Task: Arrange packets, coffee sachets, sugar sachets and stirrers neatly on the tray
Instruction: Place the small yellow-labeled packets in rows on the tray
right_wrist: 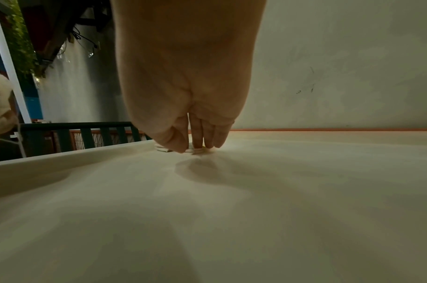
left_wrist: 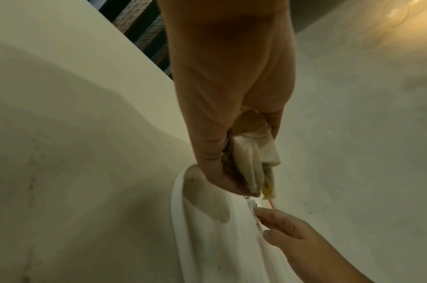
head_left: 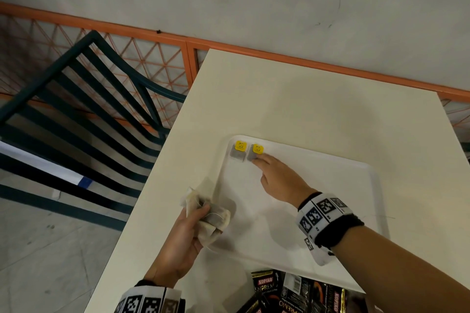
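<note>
A cream table [head_left: 318, 109] stands against a grey wall with an orange lattice rail and a dark slatted chair beside it; the white tray [head_left: 376, 185] lies on it. In the tray's far left corner two tea packets [head_left: 239, 152] with yellow tags lie side by side. The right hand [head_left: 277, 175], fingers straight, presses on the right-hand packet, seemingly squaring it. The left hand [head_left: 178, 244] grips a bunch of further packets [head_left: 208, 213] over the tray's left rim. Black coffee sachets [head_left: 292, 292] wait off the tray's near edge. Next, probably, another packet joins the row.
</note>
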